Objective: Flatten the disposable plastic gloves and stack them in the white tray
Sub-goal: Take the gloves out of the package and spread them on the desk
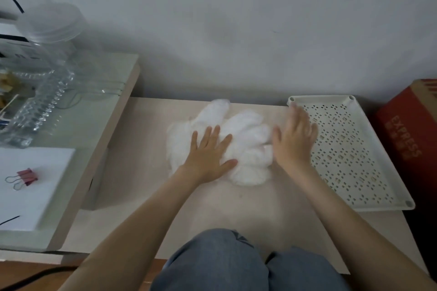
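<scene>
We see thin, crinkled, milky plastic gloves (238, 134) on a matt, pale wood-grain table (236, 210). The white tray (354, 149) is smooth, matt, perforated plastic; the side table's top (94, 106) is glossy glass; the red box (406, 139) is matt cardboard.

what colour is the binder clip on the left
Pinkish red with silver wire handles; the binder clip shows in the head view.
</scene>
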Demonstrator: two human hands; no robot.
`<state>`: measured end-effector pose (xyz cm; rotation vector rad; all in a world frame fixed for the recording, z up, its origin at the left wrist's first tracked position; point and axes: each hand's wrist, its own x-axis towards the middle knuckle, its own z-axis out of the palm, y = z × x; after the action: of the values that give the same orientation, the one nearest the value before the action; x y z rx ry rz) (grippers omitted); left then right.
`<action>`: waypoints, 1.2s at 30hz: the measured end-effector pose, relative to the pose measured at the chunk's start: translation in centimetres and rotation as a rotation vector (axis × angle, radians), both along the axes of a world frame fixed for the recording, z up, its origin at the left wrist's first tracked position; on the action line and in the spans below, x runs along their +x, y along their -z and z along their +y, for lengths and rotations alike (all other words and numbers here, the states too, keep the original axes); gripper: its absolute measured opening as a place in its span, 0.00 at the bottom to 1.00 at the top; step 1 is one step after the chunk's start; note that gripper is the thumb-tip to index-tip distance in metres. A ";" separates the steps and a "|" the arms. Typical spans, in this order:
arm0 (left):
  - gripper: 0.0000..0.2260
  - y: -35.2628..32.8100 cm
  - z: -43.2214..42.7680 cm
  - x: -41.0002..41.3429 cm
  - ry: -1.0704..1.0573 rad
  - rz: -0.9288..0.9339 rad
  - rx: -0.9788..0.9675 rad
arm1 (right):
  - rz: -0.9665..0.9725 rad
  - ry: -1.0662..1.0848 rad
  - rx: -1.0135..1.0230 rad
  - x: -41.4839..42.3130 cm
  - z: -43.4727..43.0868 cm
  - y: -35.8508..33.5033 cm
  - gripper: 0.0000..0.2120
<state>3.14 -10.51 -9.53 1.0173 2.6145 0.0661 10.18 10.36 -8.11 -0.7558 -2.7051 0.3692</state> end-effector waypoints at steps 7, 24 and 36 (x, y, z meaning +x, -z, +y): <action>0.33 0.2 -0.7 -1.0 -0.033 -0.010 -0.075 | -0.279 0.039 -0.367 2.6 2.6 1.1 0.26; 0.30 -1.6 -4.6 -1.1 -0.102 -0.032 0.060 | -0.459 -0.439 -0.320 7.0 2.8 1.1 0.28; 0.29 -2.0 1.4 0.7 -0.001 -0.022 0.208 | -0.360 -0.486 -0.234 10.0 7.9 -0.3 0.34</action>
<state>3.86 -9.15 -7.51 1.0750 2.6296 0.3534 20.22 18.30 -7.77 -0.2151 -3.2168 0.7319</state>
